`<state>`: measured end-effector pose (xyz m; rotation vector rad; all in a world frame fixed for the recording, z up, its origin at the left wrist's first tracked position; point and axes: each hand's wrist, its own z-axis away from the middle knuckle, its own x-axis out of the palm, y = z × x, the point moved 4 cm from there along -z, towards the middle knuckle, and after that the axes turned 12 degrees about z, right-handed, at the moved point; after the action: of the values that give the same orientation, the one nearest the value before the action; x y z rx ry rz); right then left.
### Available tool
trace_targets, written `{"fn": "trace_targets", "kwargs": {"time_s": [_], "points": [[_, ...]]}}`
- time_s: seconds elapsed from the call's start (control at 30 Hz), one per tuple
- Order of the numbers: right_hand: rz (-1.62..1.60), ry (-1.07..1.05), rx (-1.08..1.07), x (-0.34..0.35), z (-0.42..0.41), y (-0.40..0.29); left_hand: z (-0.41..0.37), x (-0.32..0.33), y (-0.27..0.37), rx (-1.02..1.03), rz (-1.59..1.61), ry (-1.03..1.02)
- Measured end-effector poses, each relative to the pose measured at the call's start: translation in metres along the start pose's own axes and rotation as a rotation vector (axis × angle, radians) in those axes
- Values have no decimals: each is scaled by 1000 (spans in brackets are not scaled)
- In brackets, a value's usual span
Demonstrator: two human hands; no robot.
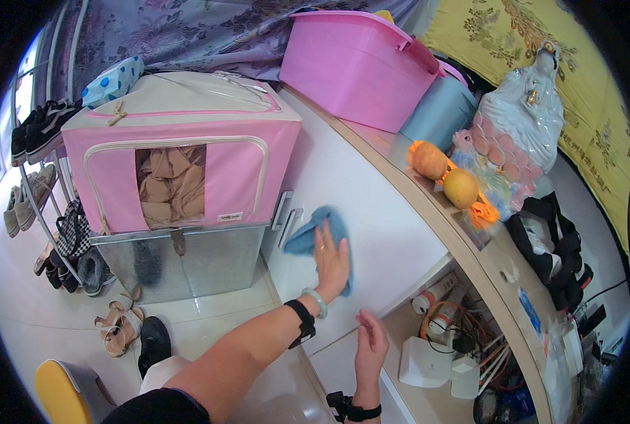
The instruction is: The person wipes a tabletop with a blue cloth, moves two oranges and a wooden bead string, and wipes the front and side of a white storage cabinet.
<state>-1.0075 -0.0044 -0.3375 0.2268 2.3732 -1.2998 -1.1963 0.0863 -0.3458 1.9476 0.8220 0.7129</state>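
My left hand [332, 262], wearing a ring and a pale green bangle, lies flat on a blue cloth [313, 233]. It presses the bunched cloth against a white cabinet door [394, 233], just right of two silver door handles [288, 225]. Lower down, my right hand [372, 339] is held in front of the cabinet, beside its open shelf. Its fingers are loosely curled and nothing shows in them. Both wrists carry black straps.
A pink fabric storage box [241, 180] sits on a clear-sided bin [214, 270] left of the door. On the wooden cabinet top [426, 196] stand a pink tub [352, 69], fruit [461, 188] and a porcelain statue [522, 116]. The shelf holds a white router [425, 362]. Sandals [121, 328] lie on the floor.
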Motion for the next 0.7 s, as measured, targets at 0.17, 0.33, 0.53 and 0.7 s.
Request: {"fn": "trace_targets", "kwargs": {"time_s": [0.17,0.33,0.53,0.7], "points": [[-21,-43,47,-6,12,7,43,-22,-96,-461,104,34],[-83,-34,128,-16,20,10,60,-22,-98,-835,329,68],[-118,8,157,-31,26,17,46,8,11,-424,295,-11],[-118,52,162,-41,27,19,50,27,115,13,243,-208]]}}
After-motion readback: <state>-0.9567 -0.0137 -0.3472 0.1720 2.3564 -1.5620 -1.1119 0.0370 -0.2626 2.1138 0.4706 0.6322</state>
